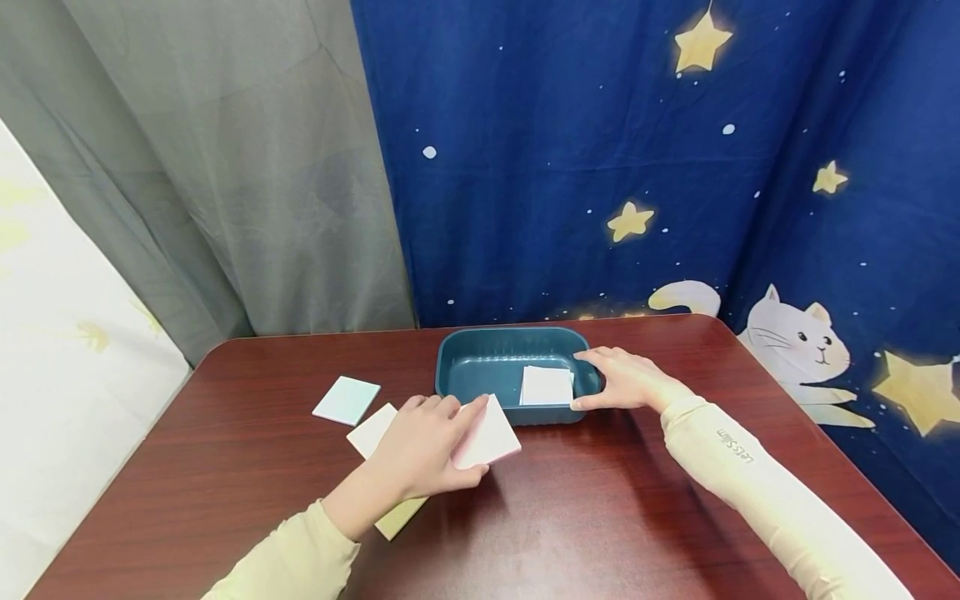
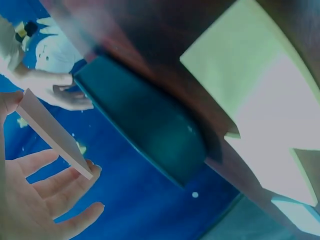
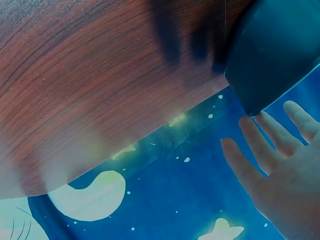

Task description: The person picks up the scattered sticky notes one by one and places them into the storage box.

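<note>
Head view is filled across the back by a star-printed blue curtain (image 1: 540, 167) and a grey curtain (image 1: 300, 167). Before them a reddish-brown table (image 1: 600, 517) is set, on which a teal bin (image 1: 480, 379) is placed near the far edge. Both arms are covered by pale sleeves (image 1: 780, 500), the right one marked with lettering (image 1: 735, 446). The bin's right end is touched by the right hand (image 1: 630, 379); in the right wrist view its fingers (image 3: 260, 146) are seen spread and nearly straight, while in the head view its thumb is held apart from them at the near corner. A pink pad (image 1: 489, 440) is pinched at opposite edges between the thumb and fingers of the left hand (image 1: 433, 437), with one finger seen standing free in the left wrist view. The pink pad is held raised above the table, just in front of the bin. A white pad (image 1: 547, 387) is contained in the bin's right half. A yellow pad (image 1: 401, 518), partly hidden by the left wrist, is laid on the table, with a pale pad (image 1: 371, 429) beyond it; whether these two overlap cannot be told. Near the pale pad, farther left, a light blue pad (image 1: 347, 400) is laid.
</note>
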Tool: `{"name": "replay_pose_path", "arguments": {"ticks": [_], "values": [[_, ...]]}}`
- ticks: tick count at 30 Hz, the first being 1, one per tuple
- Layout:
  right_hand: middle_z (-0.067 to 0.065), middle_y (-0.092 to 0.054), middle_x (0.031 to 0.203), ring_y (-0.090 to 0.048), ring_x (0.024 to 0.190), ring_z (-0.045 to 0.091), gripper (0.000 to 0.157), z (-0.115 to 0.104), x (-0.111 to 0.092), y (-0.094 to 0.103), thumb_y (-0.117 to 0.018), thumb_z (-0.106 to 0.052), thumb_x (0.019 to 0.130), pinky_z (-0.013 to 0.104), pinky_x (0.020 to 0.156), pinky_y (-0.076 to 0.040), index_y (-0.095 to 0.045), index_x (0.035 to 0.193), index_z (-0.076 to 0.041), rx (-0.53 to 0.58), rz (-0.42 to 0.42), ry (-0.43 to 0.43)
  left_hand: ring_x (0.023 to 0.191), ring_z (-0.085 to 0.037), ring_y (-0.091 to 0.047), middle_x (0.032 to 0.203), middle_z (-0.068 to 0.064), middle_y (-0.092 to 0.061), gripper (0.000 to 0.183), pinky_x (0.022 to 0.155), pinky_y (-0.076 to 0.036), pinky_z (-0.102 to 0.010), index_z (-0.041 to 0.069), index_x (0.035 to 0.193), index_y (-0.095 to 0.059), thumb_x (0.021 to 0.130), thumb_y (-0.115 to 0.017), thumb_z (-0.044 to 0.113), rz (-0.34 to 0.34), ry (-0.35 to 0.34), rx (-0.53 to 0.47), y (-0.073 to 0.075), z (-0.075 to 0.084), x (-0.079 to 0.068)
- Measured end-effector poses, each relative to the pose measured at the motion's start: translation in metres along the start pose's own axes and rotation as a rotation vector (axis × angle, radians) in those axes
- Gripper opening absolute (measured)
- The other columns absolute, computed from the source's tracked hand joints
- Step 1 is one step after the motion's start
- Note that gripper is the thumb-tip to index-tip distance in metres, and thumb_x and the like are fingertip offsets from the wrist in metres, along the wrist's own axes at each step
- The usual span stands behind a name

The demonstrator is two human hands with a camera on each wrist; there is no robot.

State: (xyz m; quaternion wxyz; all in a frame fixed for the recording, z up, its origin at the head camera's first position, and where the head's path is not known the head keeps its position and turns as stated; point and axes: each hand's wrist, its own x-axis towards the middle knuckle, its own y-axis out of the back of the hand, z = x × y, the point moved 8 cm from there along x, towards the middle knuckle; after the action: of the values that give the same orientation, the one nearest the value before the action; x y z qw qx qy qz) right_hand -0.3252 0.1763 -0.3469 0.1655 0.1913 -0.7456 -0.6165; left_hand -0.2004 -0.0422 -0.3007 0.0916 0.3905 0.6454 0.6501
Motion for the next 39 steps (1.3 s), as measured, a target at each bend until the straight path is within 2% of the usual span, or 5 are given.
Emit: {"name": "replay_pose_path", "arguments": {"ticks": [11,18,25,32,39], "values": [[0.012,-0.046,0.124,-0.042,0.111,0.029,0.086,0.001,-0.001,-0.001,-0.061,-0.065,0.064,0.052,0.082,-0.036,-0.045,0.129,-0.012,0.006,-0.007,-0.008,0.079,-0.020,-0.052,0.088,-0.002,-0.055,0.069,0.075,-0.038,-0.038,0.014,0.125,-0.050,0.070,-0.054,0.055,0.004,-0.020,0.005,0.005,-0.023,0.012],[0.012,-0.046,0.124,-0.041,0.111,0.028,0.086,0.002,0.000,-0.001,-0.060,-0.066,0.064,0.053,0.083,-0.035,-0.045,0.129,-0.013,0.006,-0.004,-0.009,0.081,-0.020,-0.052,0.089,-0.002,-0.055,0.068,0.075,-0.037,-0.038,0.013,0.124,-0.051,0.069,-0.055,0.054,0.034,-0.036,0.017,0.007,-0.033,0.023],[0.012,-0.046,0.124,-0.042,0.111,0.028,0.086,0.002,0.001,0.000,-0.060,-0.066,0.063,0.053,0.082,-0.036,-0.045,0.129,-0.013,0.005,0.001,-0.006,0.082,-0.022,-0.053,0.090,-0.003,-0.057,0.068,0.077,-0.038,-0.039,0.013,0.124,-0.051,0.071,-0.054,0.055,0.032,-0.046,0.030,0.009,-0.040,0.037],[0.012,-0.045,0.125,-0.041,0.112,0.028,0.087,0.001,0.000,-0.001,-0.060,-0.067,0.064,0.053,0.083,-0.035,-0.044,0.130,-0.012,0.012,-0.006,-0.003,0.088,-0.019,-0.052,0.095,-0.003,-0.058,0.068,0.083,-0.036,-0.039,0.013,0.126,-0.049,0.072,-0.053,0.055,0.000,-0.071,0.036,0.005,-0.046,0.049],[0.012,-0.045,0.125,-0.041,0.112,0.029,0.086,0.001,-0.001,-0.002,-0.060,-0.066,0.064,0.053,0.083,-0.035,-0.044,0.130,-0.012,0.018,-0.004,0.001,0.088,-0.019,-0.052,0.096,-0.003,-0.058,0.068,0.080,-0.037,-0.037,0.013,0.125,-0.050,0.072,-0.053,0.054,0.015,-0.111,0.031,0.001,-0.049,0.056]]}}
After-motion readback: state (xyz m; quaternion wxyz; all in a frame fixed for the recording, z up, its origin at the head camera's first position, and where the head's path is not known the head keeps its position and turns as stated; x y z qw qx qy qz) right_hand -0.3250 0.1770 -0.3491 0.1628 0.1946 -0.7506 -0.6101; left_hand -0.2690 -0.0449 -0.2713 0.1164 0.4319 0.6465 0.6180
